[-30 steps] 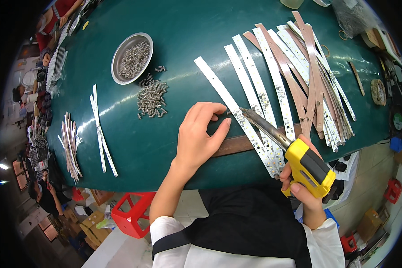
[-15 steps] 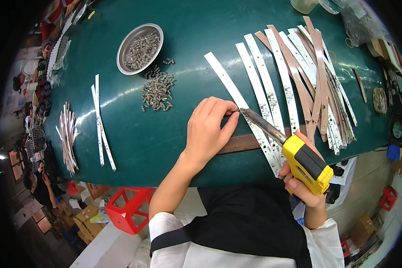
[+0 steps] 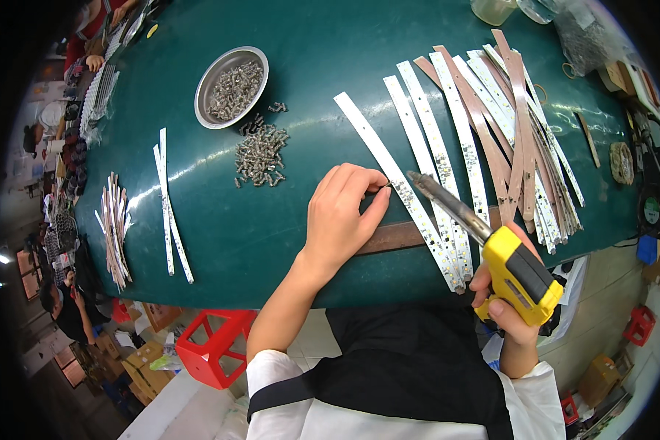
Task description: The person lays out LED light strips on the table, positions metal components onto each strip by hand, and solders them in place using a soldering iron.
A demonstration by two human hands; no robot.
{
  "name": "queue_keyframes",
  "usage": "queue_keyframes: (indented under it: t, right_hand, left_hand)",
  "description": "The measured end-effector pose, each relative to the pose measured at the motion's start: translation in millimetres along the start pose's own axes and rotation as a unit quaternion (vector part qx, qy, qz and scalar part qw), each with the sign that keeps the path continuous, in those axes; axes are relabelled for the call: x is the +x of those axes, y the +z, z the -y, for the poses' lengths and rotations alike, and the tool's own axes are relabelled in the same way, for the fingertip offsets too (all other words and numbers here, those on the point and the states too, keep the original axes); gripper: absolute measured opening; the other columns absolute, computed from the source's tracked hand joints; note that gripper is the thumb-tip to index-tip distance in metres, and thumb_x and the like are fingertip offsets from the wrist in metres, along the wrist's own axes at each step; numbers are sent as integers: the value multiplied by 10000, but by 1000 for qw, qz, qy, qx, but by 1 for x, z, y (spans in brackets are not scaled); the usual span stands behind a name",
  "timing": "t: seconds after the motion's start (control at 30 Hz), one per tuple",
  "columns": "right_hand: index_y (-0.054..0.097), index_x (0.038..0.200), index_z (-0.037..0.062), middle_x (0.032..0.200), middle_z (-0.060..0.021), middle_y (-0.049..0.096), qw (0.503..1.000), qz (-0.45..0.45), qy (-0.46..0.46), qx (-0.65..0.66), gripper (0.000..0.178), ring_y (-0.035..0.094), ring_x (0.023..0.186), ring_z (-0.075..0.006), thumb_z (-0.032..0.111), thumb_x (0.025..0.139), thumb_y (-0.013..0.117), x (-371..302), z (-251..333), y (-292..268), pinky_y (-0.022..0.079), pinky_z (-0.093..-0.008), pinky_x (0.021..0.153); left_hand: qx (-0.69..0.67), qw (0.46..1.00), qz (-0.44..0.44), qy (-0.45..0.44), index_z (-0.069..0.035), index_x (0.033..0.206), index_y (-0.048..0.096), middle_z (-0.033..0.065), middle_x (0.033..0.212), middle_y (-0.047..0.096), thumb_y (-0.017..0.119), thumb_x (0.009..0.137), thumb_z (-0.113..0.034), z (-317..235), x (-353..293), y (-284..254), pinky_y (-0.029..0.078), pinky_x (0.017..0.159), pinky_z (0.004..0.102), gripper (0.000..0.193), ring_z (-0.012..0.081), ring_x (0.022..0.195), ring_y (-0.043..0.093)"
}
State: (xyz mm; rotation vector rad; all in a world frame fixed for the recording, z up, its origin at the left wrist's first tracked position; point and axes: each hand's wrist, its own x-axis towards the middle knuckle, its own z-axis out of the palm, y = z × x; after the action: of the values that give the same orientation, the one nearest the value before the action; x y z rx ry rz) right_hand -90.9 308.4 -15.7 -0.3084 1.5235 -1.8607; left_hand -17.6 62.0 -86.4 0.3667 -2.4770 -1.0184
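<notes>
White strip (image 3: 389, 170) under screwdriver tip (image 3: 412, 177)

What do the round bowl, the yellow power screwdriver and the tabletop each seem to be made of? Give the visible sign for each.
Round bowl: bare metal, likely steel; grey sheen.
Yellow power screwdriver: moulded plastic body, glossy, with a dull metal shaft.
Tabletop: smooth dark green coating, perhaps paint or laminate; it reflects light.

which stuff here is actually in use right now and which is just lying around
In use:
left hand pinching a small screw
white strip under it
yellow driver in right hand

Lying about:
bowl of screws
loose screw pile
strip heap
thin strips
red stool
</notes>
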Motion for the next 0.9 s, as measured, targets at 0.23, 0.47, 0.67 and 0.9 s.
queue_keyframes:
  t: [0.23, 0.47, 0.67, 0.9]
  right_hand:
    - [238, 1476, 12, 874, -139, 627, 997, -62, -8, 36, 954, 597, 658, -144, 170, 696, 765, -11, -1, -7, 491, -226, 588]
    - [152, 1461, -103, 862, -149, 559, 991, -85, -106, -18, 929, 549, 650, -182, 185, 731, 650, -8, -2, -14, 472, -247, 576]
    - [196, 1447, -106, 880, -149, 523, 985, -95, -139, -46, 884, 518, 734, -169, 207, 742, 629, -6, -2, -22, 472, -215, 532]
    - [471, 1164, -104, 906, -158, 522, 988, -63, -136, -47, 534, 515, 713, -149, 218, 767, 624, -1, -3, -30, 452, -205, 553]
  left_hand:
    - [86, 992, -33, 89, -62, 903, 660, 68, 872, 606, 727, 703, -34, -25, -1, -11, 470, 661, 337, 213, 238, 775, 575]
    - [124, 934, 159, 295, -115, 1126, 648, 42, 1100, 586, 700, 745, -215, -56, -28, -1, 476, 764, 313, 398, 193, 952, 578]
    - [151, 898, 56, 409, -86, 969, 698, 7, 945, 598, 662, 777, -102, -44, -37, -31, 460, 683, 243, 196, 119, 776, 569]
    - [327, 905, -92, 255, -18, 969, 717, 70, 976, 653, 671, 690, 37, 16, -55, -154, 574, 681, 303, 288, 188, 828, 671]
